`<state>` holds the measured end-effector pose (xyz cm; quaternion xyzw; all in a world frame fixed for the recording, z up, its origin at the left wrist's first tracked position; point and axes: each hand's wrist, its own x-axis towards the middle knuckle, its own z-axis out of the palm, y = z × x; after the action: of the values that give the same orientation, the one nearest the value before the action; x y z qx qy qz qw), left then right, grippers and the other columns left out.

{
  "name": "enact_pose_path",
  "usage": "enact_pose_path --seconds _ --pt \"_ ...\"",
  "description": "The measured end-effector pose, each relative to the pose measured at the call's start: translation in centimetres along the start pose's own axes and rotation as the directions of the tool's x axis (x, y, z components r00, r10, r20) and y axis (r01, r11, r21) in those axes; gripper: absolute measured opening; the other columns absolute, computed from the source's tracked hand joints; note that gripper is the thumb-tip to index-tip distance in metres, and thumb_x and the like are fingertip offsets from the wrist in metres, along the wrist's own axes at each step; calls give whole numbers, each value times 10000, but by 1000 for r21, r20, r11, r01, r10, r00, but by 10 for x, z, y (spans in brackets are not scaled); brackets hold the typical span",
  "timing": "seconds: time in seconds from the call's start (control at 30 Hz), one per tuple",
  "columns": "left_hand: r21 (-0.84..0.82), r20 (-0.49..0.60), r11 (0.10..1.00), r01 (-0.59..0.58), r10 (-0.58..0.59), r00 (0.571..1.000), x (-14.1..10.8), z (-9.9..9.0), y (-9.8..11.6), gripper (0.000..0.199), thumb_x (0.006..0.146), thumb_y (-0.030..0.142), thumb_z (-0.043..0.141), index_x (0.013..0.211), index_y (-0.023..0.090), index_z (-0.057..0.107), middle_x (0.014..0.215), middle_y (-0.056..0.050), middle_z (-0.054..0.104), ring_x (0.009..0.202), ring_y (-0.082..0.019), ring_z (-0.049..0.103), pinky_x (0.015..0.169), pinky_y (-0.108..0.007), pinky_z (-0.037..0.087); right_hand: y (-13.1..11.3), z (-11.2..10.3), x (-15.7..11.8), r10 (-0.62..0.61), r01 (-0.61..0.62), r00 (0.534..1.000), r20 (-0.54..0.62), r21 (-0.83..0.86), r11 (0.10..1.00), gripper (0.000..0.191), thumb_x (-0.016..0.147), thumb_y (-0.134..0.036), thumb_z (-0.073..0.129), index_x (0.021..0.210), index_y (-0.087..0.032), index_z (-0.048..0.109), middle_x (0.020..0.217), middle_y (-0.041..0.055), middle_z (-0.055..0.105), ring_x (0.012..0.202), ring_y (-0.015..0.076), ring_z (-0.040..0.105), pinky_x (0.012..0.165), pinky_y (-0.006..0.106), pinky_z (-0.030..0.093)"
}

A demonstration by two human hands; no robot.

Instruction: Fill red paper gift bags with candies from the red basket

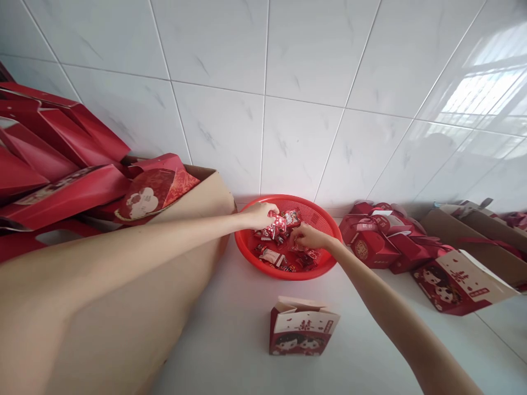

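A round red plastic basket (251, 260) holds several wrapped candies (272, 257), mostly in red wrappers. My left hand (263, 215) is over its left side, fingers closed on a red-and-white patterned candy packet (279, 223). Inside the basket, right of centre, my right hand (307, 237) reaches down among the candies with its fingers bent together; whatever lies between the fingertips is hidden. In front of the basket stands a small red-and-white gift box (303, 329) with cartoon faces, its top flaps partly raised.
At the left, a large cardboard carton (197, 219) is filled with red gift boxes (94, 186). Several red hexagonal boxes (373, 247) are piled right of the basket. Beside them a cartoon gift box (457, 282) lies near another carton (444, 222). A tiled wall (304, 137) rises behind.
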<state>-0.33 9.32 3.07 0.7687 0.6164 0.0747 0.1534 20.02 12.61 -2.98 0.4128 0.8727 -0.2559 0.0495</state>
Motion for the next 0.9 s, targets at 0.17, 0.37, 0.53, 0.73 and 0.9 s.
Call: enact_pose_path --seconds 0.17,0.37,0.53,0.73,0.9 --pt "9 21 1000 -8 8 1000 -1 -1 1 401 868 177 491 1234 236 644 1187 -11 705 999 -169 670 805 -206 509 -12 3 -3 -149 112 933 327 128 985 549 668 46 441 1033 -184 781 892 33 760 690 131 668 583 191 486" --pt "23 39 1000 -6 5 999 -1 0 -2 398 874 186 475 1232 237 642 1170 -13 704 933 -167 672 732 -216 499 -15 6 1 -52 51 984 173 9 999 708 676 39 464 1307 -222 651 1156 103 715 900 207 667 652 236 480" --pt "31 39 1000 -6 5 999 1 0 -3 417 858 195 488 1246 247 632 1174 -8 699 929 -168 669 712 -215 490 -15 3 -1 -148 128 952 267 89 988 370 790 -63 536 1067 -162 759 963 74 733 813 167 652 670 219 480" --pt "38 34 999 -20 19 999 4 2 -5 398 826 192 506 1188 256 660 1184 -6 693 937 -178 663 732 -228 490 -20 7 -5 -159 117 891 425 124 985 350 809 -114 562 1092 -180 757 766 11 676 591 105 551 543 199 415" --pt "38 25 999 -38 37 999 3 3 -7 385 819 205 497 1157 248 675 1151 -5 706 906 -176 668 722 -228 495 -16 10 -6 -37 48 985 167 -65 997 544 777 -174 663 1319 -214 634 1158 92 691 939 231 640 675 245 451"
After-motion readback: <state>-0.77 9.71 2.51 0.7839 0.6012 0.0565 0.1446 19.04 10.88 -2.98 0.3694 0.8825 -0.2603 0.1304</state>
